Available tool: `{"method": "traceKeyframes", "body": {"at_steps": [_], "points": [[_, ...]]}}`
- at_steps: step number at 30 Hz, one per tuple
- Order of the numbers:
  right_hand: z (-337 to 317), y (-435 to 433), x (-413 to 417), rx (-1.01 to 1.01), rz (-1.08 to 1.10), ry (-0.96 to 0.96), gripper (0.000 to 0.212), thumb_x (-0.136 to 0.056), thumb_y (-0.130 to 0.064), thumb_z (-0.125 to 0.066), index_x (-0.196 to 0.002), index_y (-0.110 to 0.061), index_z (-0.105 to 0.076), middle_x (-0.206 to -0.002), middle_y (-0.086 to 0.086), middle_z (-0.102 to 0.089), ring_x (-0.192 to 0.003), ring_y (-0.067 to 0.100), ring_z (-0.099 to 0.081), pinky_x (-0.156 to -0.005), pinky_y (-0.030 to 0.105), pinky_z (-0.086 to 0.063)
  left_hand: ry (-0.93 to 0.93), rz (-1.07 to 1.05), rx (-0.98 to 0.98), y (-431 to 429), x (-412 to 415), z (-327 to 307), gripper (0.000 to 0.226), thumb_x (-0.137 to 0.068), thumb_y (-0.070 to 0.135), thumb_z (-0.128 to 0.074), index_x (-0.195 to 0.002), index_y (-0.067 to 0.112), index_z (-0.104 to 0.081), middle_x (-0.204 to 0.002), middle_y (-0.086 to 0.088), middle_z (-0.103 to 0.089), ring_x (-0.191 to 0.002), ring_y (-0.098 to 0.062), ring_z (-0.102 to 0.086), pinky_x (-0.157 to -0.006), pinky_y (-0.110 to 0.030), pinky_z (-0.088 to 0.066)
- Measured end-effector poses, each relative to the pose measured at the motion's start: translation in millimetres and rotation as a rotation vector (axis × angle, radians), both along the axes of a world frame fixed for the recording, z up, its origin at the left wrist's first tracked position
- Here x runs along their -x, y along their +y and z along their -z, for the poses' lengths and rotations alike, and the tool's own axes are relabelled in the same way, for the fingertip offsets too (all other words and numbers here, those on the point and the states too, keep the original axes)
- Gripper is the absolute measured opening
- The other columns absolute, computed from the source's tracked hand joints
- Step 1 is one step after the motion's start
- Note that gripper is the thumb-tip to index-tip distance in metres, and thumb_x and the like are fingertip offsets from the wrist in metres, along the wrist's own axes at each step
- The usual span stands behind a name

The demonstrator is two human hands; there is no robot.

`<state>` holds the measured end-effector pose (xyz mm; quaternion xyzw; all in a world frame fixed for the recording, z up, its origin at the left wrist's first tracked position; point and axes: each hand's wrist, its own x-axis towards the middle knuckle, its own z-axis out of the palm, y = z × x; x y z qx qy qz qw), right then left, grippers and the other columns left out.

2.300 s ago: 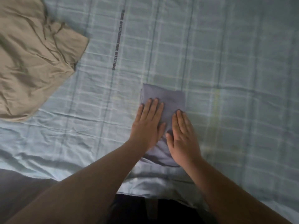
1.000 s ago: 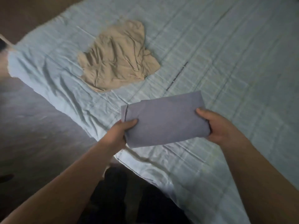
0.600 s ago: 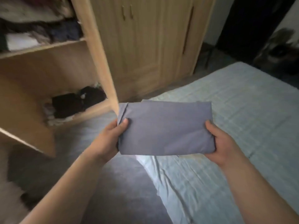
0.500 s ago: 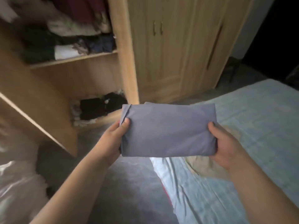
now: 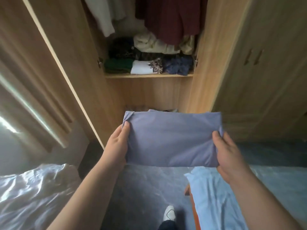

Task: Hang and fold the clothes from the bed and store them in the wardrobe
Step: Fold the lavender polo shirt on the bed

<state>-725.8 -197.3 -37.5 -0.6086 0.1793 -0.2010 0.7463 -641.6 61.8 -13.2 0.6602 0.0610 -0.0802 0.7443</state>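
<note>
Both hands — left hand (image 5: 118, 143), right hand (image 5: 228, 153) — pinch folded lavender garment (image 5: 171, 140) by its short ends, wardrobe shelf (image 5: 149, 75) beyond. Feels light, limp; probably unfolds unless supported underneath.

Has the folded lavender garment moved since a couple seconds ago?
Yes. The folded lavender garment went from lying on the bed to held up before the open wardrobe.

Two hands, left hand (image 5: 116, 145) and right hand (image 5: 230, 153); one folded cloth (image 5: 171, 138); one wardrobe (image 5: 204, 63) with one shelf (image 5: 149, 75); one dark red hanging garment (image 5: 171, 19); one shoe (image 5: 169, 214); one bed (image 5: 216, 196).
</note>
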Motion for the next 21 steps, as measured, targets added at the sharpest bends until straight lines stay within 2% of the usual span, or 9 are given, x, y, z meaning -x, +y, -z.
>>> {"method": "traceKeyframes", "body": {"at_steps": [2,6,7,9,10,11,13,17,21], "points": [[-3.2,-9.5,-51.9,0.024,-0.015,-0.002,0.079,-0.049,-0.081,-0.075,-0.114,-0.036,-0.07,-0.119,-0.006,-0.071,-0.116,0.014,-0.064,-0.108,0.048,-0.045,-0.007,-0.044,-0.017,-10.0,-47.0,-2.3,0.027,-0.1,0.049,-0.051,-0.103,0.033,-0.072,-0.103,0.013,-0.076,-0.096,-0.007,-0.071,-0.078,-0.032,-0.054],[-12.2,-31.5,-160.8,0.094,-0.077,0.019,0.076,-0.055,-0.085,-0.068,-0.116,-0.041,-0.067,-0.12,-0.012,-0.07,-0.117,0.013,-0.063,-0.11,0.049,-0.042,-0.019,-0.1,-0.044,-23.0,-147.5,-14.2,0.029,-0.101,0.046,-0.051,-0.103,0.026,-0.073,-0.099,0.007,-0.077,-0.089,-0.008,-0.072,-0.074,-0.031,-0.052],[-14.2,-32.9,-181.2,0.102,-0.092,0.017,0.065,-0.064,-0.081,-0.066,-0.115,-0.042,-0.067,-0.119,-0.013,-0.07,-0.116,0.013,-0.063,-0.11,0.049,-0.041,-0.02,-0.106,-0.04,-23.5,-164.5,-18.1,0.029,-0.101,0.045,-0.051,-0.103,0.025,-0.072,-0.097,0.006,-0.077,-0.087,-0.008,-0.073,-0.072,-0.031,-0.052],[-17.9,-33.7,-230.5,0.094,-0.111,0.021,0.025,-0.092,-0.054,-0.058,-0.112,-0.042,-0.068,-0.117,-0.013,-0.071,-0.114,0.012,-0.064,-0.109,0.048,-0.042,-0.02,-0.121,-0.036,-22.8,-203.3,-24.1,0.029,-0.101,0.046,-0.05,-0.104,0.027,-0.072,-0.098,0.007,-0.077,-0.09,-0.009,-0.073,-0.074,-0.032,-0.053],[-17.4,-34.4,-256.7,0.097,-0.113,0.023,0.02,-0.1,-0.039,-0.053,-0.113,-0.041,-0.068,-0.118,-0.014,-0.07,-0.114,0.012,-0.064,-0.109,0.048,-0.043,-0.025,-0.131,-0.043,-22.6,-225.0,-25.1,0.029,-0.101,0.047,-0.05,-0.104,0.029,-0.072,-0.099,0.008,-0.077,-0.092,-0.01,-0.073,-0.076,-0.033,-0.053],[-15.9,-35.6,-282.1,0.111,-0.113,0.033,0.023,-0.102,-0.033,-0.05,-0.117,-0.04,-0.066,-0.118,-0.016,-0.07,-0.113,0.01,-0.064,-0.109,0.046,-0.043,-0.031,-0.145,-0.049,-21.8,-245.7,-25.9,0.029,-0.101,0.047,-0.05,-0.103,0.029,-0.072,-0.098,0.009,-0.077,-0.092,-0.01,-0.073,-0.076,-0.033,-0.053],[-15.8,-35.3,-330.8,0.164,-0.123,0.061,0.024,-0.103,-0.033,-0.049,-0.12,-0.041,-0.063,-0.116,-0.022,-0.068,-0.111,0.004,-0.063,-0.106,0.039,-0.045,-0.043,-0.175,-0.063,-19.9,-290.2,-23.8,0.028,-0.101,0.046,-0.05,-0.101,0.028,-0.072,-0.095,0.011,-0.077,-0.089,-0.007,-0.072,-0.076,-0.031,-0.053],[-8.1,-37.8,-425.1,0.234,-0.109,0.096,0.02,-0.103,-0.031,-0.048,-0.105,-0.039,-0.067,-0.101,-0.023,-0.071,-0.103,0.001,-0.065,-0.094,0.031,-0.047,-0.059,-0.192,-0.113,-25.6,-385.2,-12.6,0.031,-0.101,0.046,-0.05,-0.098,0.026,-0.073,-0.093,0.01,-0.077,-0.087,-0.006,-0.071,-0.078,-0.031,-0.053],[-0.8,-48.6,-524.1,0.305,-0.037,0.133,0.021,-0.103,-0.033,-0.047,-0.094,-0.041,-0.064,-0.092,-0.026,-0.069,-0.084,-0.012,-0.062,-0.078,0.019,-0.043,-0.044,-0.153,-0.158,-35.0,-499.2,8.0,0.033,-0.099,0.051,-0.051,-0.097,0.026,-0.072,-0.096,0.007,-0.076,-0.094,-0.016,-0.07,-0.083,-0.036,-0.054]]}}
